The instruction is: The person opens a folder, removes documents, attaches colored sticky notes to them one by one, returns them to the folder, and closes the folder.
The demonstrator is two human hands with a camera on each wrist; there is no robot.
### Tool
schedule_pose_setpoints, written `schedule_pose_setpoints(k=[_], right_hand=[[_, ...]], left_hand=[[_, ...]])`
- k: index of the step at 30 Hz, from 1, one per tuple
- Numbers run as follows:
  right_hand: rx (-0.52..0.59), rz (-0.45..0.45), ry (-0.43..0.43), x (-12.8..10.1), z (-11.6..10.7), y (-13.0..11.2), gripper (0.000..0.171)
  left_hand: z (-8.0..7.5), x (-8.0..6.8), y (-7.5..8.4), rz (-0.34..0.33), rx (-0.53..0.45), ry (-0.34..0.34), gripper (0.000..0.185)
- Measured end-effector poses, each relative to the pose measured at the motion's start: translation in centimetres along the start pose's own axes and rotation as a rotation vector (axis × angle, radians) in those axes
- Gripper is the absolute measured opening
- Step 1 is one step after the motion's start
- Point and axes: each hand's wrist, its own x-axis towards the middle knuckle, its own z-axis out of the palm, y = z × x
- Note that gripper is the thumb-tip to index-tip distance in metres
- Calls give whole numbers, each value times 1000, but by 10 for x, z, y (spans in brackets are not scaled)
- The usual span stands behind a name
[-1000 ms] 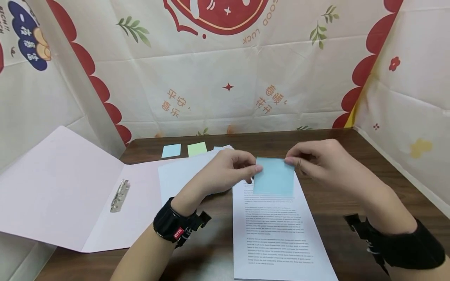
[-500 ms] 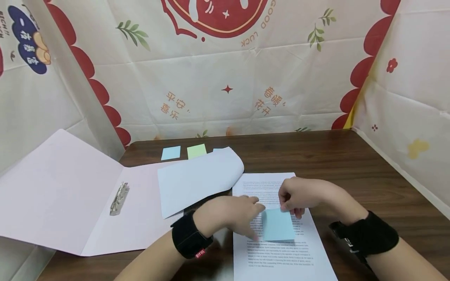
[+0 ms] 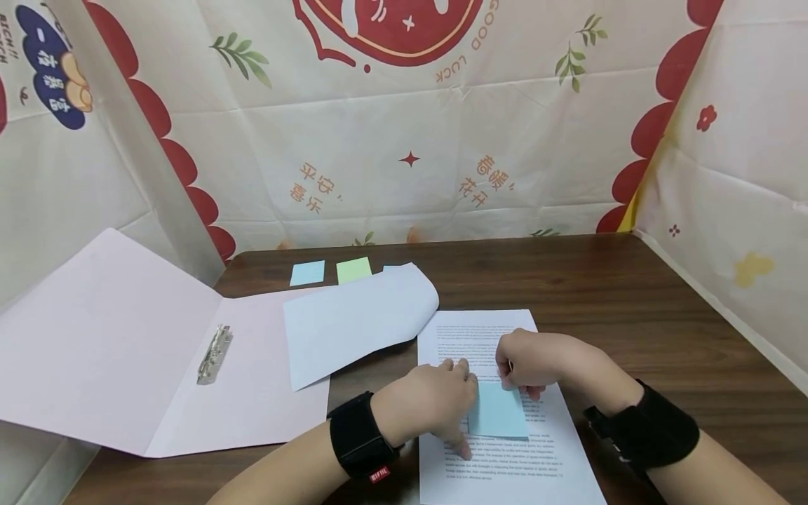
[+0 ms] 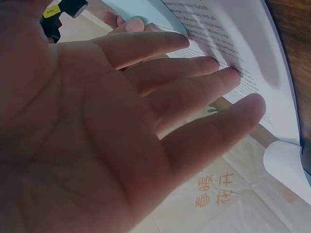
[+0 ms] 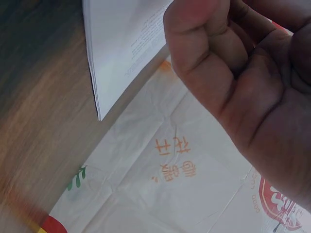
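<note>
Fingers straight and parted, the left hand (image 3: 432, 403) lies over the left edge of a blue sticky note (image 3: 500, 415) with nothing in its grasp; whether its fingertips touch the page beneath, I cannot tell. Opposite, the right hand (image 3: 533, 359) is curled, pinching the note's upper right corner. The note is over the printed stack (image 3: 505, 480), across the middle of its text.

Only the left wrist view shows the note's edge curving up from the sheet, plus a yellow label (image 4: 51, 11) on black gear (its writing too small to read). The right wrist view shows the layered edge of the stack and the folded fingers, while the note is hidden there. The head view alone takes in the pale folder (image 3: 107, 351) and its metal clip (image 3: 215, 354).

Both wrists bend inward above black bands. The left band's red tag (image 3: 379, 475) has blurred white letters; the backdrop (image 3: 353, 126) reads "GOOD LUCK", mirrored.
</note>
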Motion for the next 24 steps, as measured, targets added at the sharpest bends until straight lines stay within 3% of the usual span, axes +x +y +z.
schedule_pose_setpoints(k=[24], right_hand=[[-63, -2, 23, -1, 4, -3, 18]], left_hand=[[0, 2, 1, 39, -17, 9, 106]])
